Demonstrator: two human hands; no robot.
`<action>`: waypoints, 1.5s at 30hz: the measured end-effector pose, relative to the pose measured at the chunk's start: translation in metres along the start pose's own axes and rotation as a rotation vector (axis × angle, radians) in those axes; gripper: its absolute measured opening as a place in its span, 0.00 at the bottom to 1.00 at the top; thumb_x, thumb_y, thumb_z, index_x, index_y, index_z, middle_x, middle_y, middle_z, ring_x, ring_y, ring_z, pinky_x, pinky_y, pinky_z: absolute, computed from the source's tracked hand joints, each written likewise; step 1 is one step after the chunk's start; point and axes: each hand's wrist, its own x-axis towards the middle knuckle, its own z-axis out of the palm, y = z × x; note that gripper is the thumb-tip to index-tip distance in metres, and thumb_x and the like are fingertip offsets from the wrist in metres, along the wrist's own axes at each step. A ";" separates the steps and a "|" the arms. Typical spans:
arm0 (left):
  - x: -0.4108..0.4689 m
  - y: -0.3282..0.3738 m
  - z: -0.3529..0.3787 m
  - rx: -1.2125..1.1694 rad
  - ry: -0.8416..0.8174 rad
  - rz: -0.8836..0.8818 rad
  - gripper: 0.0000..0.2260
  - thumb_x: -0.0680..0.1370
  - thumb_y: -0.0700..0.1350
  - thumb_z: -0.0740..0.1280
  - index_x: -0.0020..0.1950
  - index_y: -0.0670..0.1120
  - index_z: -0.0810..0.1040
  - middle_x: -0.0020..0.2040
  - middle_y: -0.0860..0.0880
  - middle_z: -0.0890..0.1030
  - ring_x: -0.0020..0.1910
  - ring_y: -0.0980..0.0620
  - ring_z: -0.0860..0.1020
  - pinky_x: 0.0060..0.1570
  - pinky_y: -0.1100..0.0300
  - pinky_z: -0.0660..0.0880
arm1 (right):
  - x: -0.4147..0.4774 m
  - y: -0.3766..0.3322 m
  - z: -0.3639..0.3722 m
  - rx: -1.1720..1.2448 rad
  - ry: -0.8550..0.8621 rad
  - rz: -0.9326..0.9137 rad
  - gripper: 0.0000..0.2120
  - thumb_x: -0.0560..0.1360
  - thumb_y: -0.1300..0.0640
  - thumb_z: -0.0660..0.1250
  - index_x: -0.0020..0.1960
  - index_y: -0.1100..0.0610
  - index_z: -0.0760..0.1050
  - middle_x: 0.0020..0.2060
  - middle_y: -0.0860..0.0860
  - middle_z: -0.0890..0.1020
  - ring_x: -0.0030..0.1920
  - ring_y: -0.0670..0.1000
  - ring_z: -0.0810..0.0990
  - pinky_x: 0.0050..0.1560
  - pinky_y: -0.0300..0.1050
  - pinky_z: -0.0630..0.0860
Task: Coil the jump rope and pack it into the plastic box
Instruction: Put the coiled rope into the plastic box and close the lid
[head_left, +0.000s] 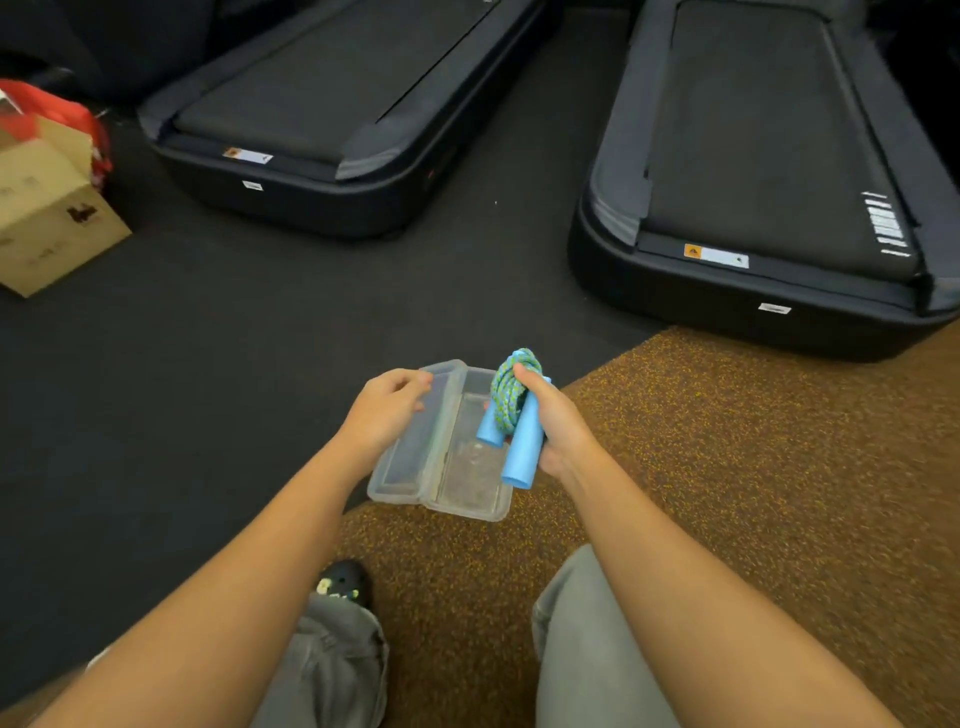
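A clear plastic box lies on the floor with its hinged lid folded out flat to the left. My right hand grips the jump rope just above the box's tray: green-blue cord coiled round two light-blue foam handles, whose ends point down toward me. My left hand holds the far left edge of the lid with curled fingers. The tray under the rope looks bare.
Two black treadmills lie on the dark floor beyond the box. A cardboard box with red packaging behind it sits at the far left. A speckled brown mat covers the floor on the right. My knees and a black shoe are below.
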 end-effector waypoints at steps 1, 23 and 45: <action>0.003 -0.009 -0.010 0.010 0.000 -0.022 0.08 0.79 0.47 0.59 0.53 0.49 0.77 0.57 0.47 0.79 0.55 0.49 0.77 0.58 0.52 0.72 | 0.007 0.008 0.006 -0.021 0.026 0.005 0.11 0.74 0.53 0.67 0.52 0.59 0.75 0.42 0.56 0.80 0.44 0.56 0.80 0.48 0.51 0.78; 0.149 -0.176 0.082 0.163 0.108 -0.126 0.13 0.76 0.37 0.60 0.60 0.41 0.75 0.61 0.42 0.76 0.61 0.44 0.74 0.58 0.59 0.66 | 0.222 0.142 -0.041 -0.314 0.336 0.157 0.13 0.73 0.53 0.69 0.53 0.57 0.73 0.43 0.57 0.78 0.39 0.55 0.78 0.42 0.50 0.78; 0.183 -0.233 0.091 0.087 0.268 -0.274 0.13 0.77 0.37 0.58 0.56 0.45 0.78 0.62 0.45 0.73 0.60 0.49 0.73 0.59 0.60 0.66 | 0.288 0.229 -0.036 -1.325 0.645 0.012 0.40 0.73 0.46 0.66 0.76 0.53 0.47 0.71 0.58 0.60 0.72 0.58 0.58 0.71 0.56 0.52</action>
